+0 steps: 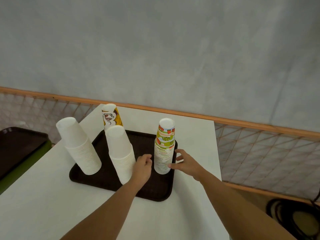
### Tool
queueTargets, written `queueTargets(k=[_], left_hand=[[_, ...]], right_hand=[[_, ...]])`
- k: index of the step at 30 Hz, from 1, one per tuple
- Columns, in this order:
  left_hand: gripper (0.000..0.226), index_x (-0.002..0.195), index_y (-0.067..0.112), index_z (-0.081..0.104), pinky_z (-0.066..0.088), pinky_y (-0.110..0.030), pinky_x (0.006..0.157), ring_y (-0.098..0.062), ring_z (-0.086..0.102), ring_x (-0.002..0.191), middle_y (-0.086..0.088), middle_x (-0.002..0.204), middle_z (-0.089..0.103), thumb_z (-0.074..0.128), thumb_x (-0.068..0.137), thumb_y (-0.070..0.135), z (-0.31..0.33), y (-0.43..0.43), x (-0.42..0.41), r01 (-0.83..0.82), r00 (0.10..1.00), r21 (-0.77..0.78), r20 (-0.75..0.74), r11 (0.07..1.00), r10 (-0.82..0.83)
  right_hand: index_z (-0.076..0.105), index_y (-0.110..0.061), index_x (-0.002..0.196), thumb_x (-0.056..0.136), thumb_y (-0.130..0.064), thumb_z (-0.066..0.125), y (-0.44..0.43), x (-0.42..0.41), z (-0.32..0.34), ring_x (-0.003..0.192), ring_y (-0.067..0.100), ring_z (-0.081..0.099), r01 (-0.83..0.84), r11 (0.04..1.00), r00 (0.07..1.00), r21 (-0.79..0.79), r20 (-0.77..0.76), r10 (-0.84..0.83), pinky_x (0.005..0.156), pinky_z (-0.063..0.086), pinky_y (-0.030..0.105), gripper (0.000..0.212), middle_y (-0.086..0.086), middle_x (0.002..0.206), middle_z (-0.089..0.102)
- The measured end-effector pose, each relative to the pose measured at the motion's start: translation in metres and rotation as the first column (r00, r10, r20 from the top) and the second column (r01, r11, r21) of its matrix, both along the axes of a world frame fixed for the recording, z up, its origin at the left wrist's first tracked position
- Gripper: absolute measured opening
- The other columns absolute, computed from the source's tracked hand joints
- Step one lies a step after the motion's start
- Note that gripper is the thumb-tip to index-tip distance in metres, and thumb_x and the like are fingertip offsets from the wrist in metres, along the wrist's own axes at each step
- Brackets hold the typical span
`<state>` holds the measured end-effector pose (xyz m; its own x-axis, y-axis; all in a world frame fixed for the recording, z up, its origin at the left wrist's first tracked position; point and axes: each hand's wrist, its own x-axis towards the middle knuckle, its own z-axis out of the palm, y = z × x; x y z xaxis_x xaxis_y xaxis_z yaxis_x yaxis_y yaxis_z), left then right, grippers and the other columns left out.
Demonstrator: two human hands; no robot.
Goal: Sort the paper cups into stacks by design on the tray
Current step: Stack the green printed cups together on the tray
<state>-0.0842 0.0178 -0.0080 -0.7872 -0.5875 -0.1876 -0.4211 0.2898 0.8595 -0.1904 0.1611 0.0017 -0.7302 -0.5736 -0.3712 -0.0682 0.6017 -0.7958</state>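
- Behind everything, a pale grey wall (173, 49) fills the upper view, with an orange rail above criss-cross lattice (259, 146) along its foot.
- Below it, a white flat-topped bench (52, 196) carries a dark brown rectangular plastic tray (155, 189).
- On the tray's near left corner stands a tall stack of plain white paper cups (79, 146), upside down and leaning left.
- A second plain white paper cup stack (119, 149) stands mid-tray, also upside down and leaning.
- At the tray's right edge a stack of paper cups printed with green and orange fruit (164, 149) stands upright, bottoms up.
- Behind the middle stack, at the tray's far edge, is a shorter stack of cups with a brown coffee print and a yellow side (110, 116); whether it rests on the tray or the bench cannot be told.
- To the far left, another dark tray (17, 148) lies on a green surface (26, 168).
- The right grip (187, 163) is spread wide, thumb tip touching the fruit stack low on its right side, fingers apart beside it.
- The left grip (142, 168) sits between the middle white stack and the fruit stack, fingers loosely curled, with nothing in it.
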Motion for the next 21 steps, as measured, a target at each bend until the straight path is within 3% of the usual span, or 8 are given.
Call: queueTargets(k=[5, 7, 11, 21], left_hand=[[0.043, 0.144, 0.024, 0.032, 0.031, -0.035, 0.113, -0.021, 0.037, 0.135, 0.0, 0.149, 0.035, 0.033, 0.101, 0.028, -0.019, 0.0, -0.012, 0.053, 0.994, 0.205, 0.083, 0.977, -0.072], [0.047, 0.146, 0.027, 0.028, 0.031, -0.042, 0.114, -0.022, 0.036, 0.137, 0.0, 0.15, 0.035, 0.03, 0.1, 0.039, -0.021, 0.002, -0.017, 0.041, 0.997, 0.32, 0.055, 0.947, -0.062], [0.051, 0.146, 0.025, 0.027, 0.032, -0.041, 0.113, -0.023, 0.038, 0.136, -0.001, 0.149, 0.036, 0.027, 0.099, 0.044, -0.025, -0.001, -0.028, -0.001, 1.0, 0.484, 0.007, 0.875, -0.002], [0.056, 0.146, 0.027, 0.027, 0.029, -0.043, 0.111, -0.027, 0.035, 0.138, -0.003, 0.15, 0.035, 0.018, 0.097, 0.052, -0.026, -0.016, -0.066, -0.016, 0.999, 0.573, -0.028, 0.819, 0.039]], right_hand=[[0.022, -0.02, 0.144, 0.08, -0.029, 0.072, -0.014, 0.008, -0.012, 0.131, 0.021, 0.042, -0.025, 0.991, 1.0, -0.134, -0.01, 0.023, 0.101, 0.041, 0.03, 0.082, -0.001, 0.145, 0.039], [0.023, -0.02, 0.143, 0.081, -0.03, 0.071, -0.02, 0.007, -0.016, 0.131, 0.021, 0.043, 0.001, 0.989, 1.0, -0.148, -0.012, -0.003, 0.102, 0.041, 0.031, 0.08, -0.001, 0.145, 0.04], [0.027, -0.021, 0.142, 0.082, -0.033, 0.07, -0.03, -0.001, -0.023, 0.13, 0.02, 0.044, 0.047, 0.987, 0.999, -0.154, -0.014, -0.05, 0.102, 0.041, 0.03, 0.075, -0.001, 0.143, 0.043], [0.024, -0.022, 0.144, 0.082, -0.036, 0.069, -0.05, -0.038, -0.021, 0.13, 0.023, 0.043, 0.079, 0.989, 0.997, -0.128, -0.013, -0.082, 0.102, 0.045, 0.042, 0.078, -0.001, 0.144, 0.042]])
